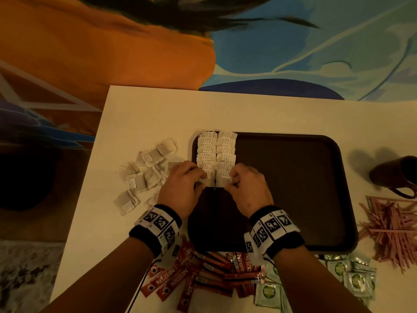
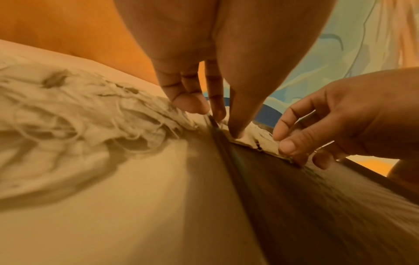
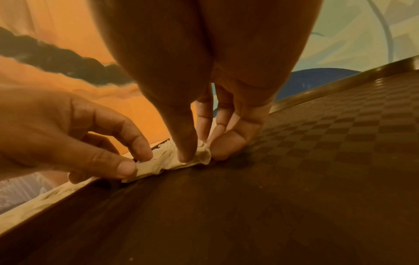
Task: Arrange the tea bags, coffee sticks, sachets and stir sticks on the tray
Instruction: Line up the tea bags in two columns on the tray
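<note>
A dark brown tray [image 1: 293, 188] lies on the table with two columns of white tea bags [image 1: 216, 150] along its left side. My left hand [image 1: 202, 177] pinches the nearest tea bag [image 1: 209, 175] of the left column. My right hand [image 1: 231, 178] pinches the nearest tea bag [image 1: 223, 177] of the right column. In the right wrist view the right hand [image 3: 199, 152] holds its tea bag [image 3: 163, 161] down between thumb and fingers, while the left hand [image 3: 138, 161] nips the neighbouring edge. Loose tea bags [image 1: 144, 175] lie in a pile left of the tray.
Red coffee sticks [image 1: 203, 272] are heaped at the tray's near edge, under my wrists. Green sachets [image 1: 352, 274] lie at the near right. Pink stir sticks [image 1: 392, 227] are scattered right of the tray, with a dark mug [image 1: 397, 175] behind them. The table's left edge [image 1: 99, 141] is close.
</note>
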Tool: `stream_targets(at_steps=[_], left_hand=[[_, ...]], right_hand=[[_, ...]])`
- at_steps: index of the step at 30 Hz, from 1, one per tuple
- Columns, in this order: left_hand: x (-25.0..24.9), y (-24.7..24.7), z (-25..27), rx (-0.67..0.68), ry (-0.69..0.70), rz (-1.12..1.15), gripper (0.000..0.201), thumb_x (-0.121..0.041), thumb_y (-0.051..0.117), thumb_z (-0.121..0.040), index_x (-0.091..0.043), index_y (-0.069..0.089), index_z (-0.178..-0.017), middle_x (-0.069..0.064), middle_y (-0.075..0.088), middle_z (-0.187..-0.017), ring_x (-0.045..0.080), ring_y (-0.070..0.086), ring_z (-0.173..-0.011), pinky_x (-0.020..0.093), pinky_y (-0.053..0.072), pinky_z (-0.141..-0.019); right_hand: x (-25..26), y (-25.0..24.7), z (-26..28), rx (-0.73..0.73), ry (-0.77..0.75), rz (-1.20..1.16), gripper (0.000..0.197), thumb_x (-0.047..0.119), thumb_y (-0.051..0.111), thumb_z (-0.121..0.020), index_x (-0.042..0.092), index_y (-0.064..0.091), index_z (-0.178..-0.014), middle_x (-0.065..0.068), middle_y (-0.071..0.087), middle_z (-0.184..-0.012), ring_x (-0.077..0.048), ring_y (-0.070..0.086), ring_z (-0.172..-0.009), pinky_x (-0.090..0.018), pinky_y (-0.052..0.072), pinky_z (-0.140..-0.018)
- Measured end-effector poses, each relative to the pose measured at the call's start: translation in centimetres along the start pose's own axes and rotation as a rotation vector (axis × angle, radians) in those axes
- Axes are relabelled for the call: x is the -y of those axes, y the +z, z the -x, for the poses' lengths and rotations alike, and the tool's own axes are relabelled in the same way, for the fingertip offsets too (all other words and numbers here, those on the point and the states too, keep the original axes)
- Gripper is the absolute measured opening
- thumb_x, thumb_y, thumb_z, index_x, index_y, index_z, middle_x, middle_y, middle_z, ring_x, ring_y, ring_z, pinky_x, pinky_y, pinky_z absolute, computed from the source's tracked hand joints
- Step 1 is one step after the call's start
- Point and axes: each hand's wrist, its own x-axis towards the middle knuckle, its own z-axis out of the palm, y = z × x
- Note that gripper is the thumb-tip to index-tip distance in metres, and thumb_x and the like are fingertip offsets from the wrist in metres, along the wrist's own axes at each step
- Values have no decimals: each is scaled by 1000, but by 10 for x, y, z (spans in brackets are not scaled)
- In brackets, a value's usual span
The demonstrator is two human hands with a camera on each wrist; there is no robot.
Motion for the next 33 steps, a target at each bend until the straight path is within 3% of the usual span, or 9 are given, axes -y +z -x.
stream_targets(at_steps=[6, 11, 19, 23, 28, 31, 33], left_hand=[[-1, 3, 0, -6, 2, 0, 21, -9, 74, -87, -19, 72, -106, -1, 58, -116, 25, 54, -110, 31, 47, -86], [0, 4, 1, -8, 8, 4, 22, -7, 73, -86, -19, 71, -105, -1, 57, -114, 25, 54, -107, 41, 54, -84], [12, -26, 19, -62, -34, 86, 22, -16, 72, -90, -26, 68, -109, -5, 52, -118, 22, 56, -110, 37, 53, -87], [50, -56, 42, -143, -176, 121, 25, -16, 75, -87, -29, 69, -107, -8, 53, -113, 17, 59, -97, 33, 54, -85], [100, -81, 80, -111, -371, 21, 25, -21, 78, -85, -29, 68, -106, -6, 58, -105, 23, 62, -91, 40, 56, -81], [117, -84, 93, -54, -459, -7, 23, -29, 74, -89, -31, 65, -110, -6, 55, -111, 24, 59, -102, 38, 51, -85], [121, -82, 98, -40, -484, -7, 32, -36, 74, -90, -28, 64, -119, -3, 54, -124, 25, 54, -113, 40, 49, -92]], right_hand=[[-1, 4, -1, -7, -20, -11, 22, 16, 77, -88, 23, 65, -105, 0, 57, -107, -19, 63, -91, -41, 60, -82], [1, 4, 0, -7, -29, -10, 21, 16, 77, -88, 23, 67, -106, 1, 56, -108, -18, 63, -91, -40, 60, -82], [20, -7, 20, -15, -119, 32, 28, 23, 76, -90, 27, 63, -114, 5, 57, -114, -16, 63, -94, -39, 60, -82], [47, 4, 34, 99, -238, 39, 23, 23, 71, -92, 27, 65, -114, 7, 60, -107, -14, 62, -93, -38, 59, -83], [80, 40, 45, 269, -346, 152, 18, 22, 65, -95, 23, 65, -112, 1, 64, -112, -20, 61, -103, -39, 54, -90], [95, 64, 51, 320, -368, 222, 21, 24, 63, -95, 25, 62, -115, 1, 63, -116, -22, 61, -107, -39, 54, -91], [104, 75, 53, 328, -363, 264, 23, 24, 62, -96, 25, 60, -119, 1, 61, -118, -22, 60, -108, -40, 54, -91]])
